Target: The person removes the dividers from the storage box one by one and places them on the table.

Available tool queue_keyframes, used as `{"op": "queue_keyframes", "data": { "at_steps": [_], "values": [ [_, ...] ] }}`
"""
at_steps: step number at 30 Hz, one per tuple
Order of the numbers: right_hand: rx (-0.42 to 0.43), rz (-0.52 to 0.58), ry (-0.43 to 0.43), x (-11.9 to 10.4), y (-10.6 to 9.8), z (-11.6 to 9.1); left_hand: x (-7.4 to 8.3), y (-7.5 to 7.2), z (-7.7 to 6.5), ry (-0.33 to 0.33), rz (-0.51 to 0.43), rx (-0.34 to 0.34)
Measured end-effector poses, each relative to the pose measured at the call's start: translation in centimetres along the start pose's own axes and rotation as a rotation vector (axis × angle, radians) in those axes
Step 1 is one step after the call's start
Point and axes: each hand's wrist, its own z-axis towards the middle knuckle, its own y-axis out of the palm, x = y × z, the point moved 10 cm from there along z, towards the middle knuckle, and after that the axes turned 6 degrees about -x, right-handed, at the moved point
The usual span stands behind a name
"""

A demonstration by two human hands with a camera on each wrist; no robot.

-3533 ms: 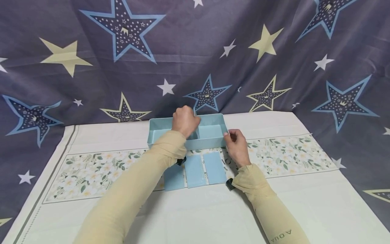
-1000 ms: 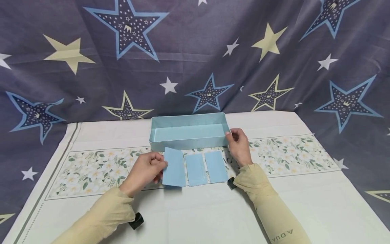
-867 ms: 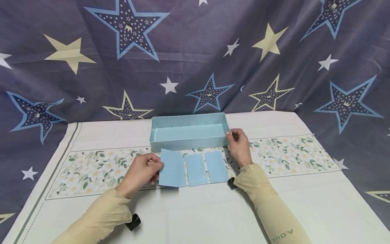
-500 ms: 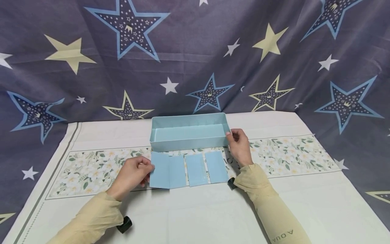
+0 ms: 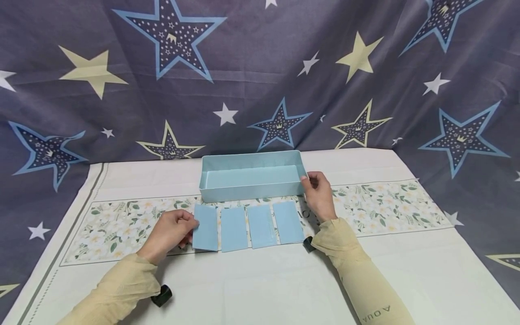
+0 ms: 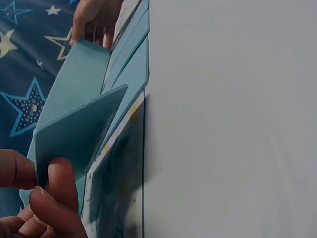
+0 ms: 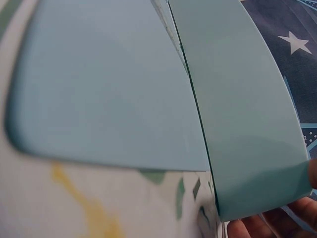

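Note:
My left hand (image 5: 167, 233) pinches the left edge of a light-blue divider panel (image 5: 206, 230) between thumb and fingers. In the left wrist view this panel (image 6: 77, 134) stands tilted, with its lower edge close to the cloth. To its right three similar blue panels lie flat in a row: one (image 5: 234, 229), a middle one (image 5: 262, 227) and a last one (image 5: 289, 222). Behind them stands a long, pale-blue open box (image 5: 252, 193) with no divider inside. My right hand (image 5: 320, 197) grips the box's right end, thumb at the front corner, fingers round the end wall.
A white tablecloth (image 5: 260, 284) with a floral band (image 5: 390, 207) covers the table. The box stands near the back edge, where a dark star-patterned curtain (image 5: 243, 58) hangs. Black bands, one (image 5: 161, 295) on the left wrist, sit at the sleeves.
The divider inside the box came out in my left hand. That hand then carried it leftward past the flat panels to the row's left end. My right hand stayed on the box.

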Motion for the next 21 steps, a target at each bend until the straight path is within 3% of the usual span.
{"op": "queue_keyframes", "data": {
  "at_steps": [21],
  "values": [
    [-0.005, -0.013, 0.011, 0.1, 0.1, -0.1, -1.9, -0.4, 0.1, -0.057, 0.039, 0.027]
  ]
}}
